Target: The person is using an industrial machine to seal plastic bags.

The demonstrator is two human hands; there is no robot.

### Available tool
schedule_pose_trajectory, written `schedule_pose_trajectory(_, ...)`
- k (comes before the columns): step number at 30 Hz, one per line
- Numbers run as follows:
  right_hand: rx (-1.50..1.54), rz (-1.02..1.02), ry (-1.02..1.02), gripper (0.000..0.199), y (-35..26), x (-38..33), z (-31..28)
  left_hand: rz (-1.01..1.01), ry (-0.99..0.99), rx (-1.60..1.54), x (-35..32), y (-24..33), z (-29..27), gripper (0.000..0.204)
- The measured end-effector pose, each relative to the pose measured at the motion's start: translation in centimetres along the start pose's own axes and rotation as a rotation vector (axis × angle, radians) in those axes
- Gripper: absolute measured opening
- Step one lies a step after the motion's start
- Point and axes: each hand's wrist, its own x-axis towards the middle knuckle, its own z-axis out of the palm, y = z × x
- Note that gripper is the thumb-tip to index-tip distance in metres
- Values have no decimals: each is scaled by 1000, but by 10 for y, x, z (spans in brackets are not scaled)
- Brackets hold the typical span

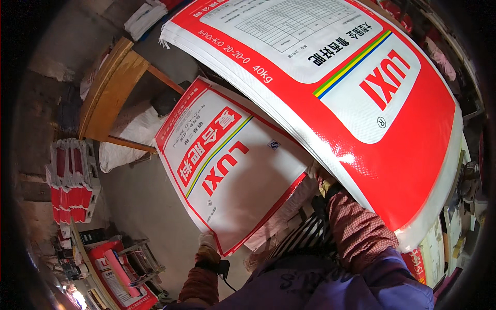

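- Pile of folded red-and-white sacks (72,181), far left.
- Wooden stand (111,95), upper left; crumpled white bag (129,137) right beside it, near its lower edge.
- Red-and-white sheet (106,266), lower left, pink roll (121,274) lying across it.
- Left hand (208,241): fingers gripping near left corner of the held sack. Black band at wrist.
- Held sack (243,191): red/white, green-yellow-blue stripe, spread out between the hands above grey floor (139,194). Far end toward wooden stand; right side overlapped in view by left edge of big stack.
- Right hand (321,178): fingers closed on near right corner of held sack, just beside stack's left edge. Checked sleeve (356,222).
- Big stack of flat sacks (330,119), right: same colours, layered edges along its left side.
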Motion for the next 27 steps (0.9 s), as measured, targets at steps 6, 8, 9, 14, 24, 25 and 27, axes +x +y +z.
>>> schedule_pose_trajectory(6,-98,-116,-26,34,-38,-27,16,45,137,281,-14,29,36,20)
schedule_pose_trajectory(8,-126,-174,-40,33,-64,-18,22,23,275,269,-27,51,44,22)
schedule_pose_trajectory(9,-135,-202,-49,33,-72,-16,24,30,273,275,-34,62,42,22)
schedule_pose_trajectory(14,-231,-330,-58,31,-103,-78,34,-54,345,670,-79,126,56,34)
schedule_pose_trajectory(24,583,-408,332,43,-193,-262,0,1334,21,625,-197,301,211,41)
schedule_pose_trajectory(25,465,-410,583,41,-193,-274,-14,1454,-38,628,-229,321,243,39)
schedule_pose_trajectory(27,1109,-641,1043,30,-184,-297,-32,1703,-314,543,-312,351,305,34)
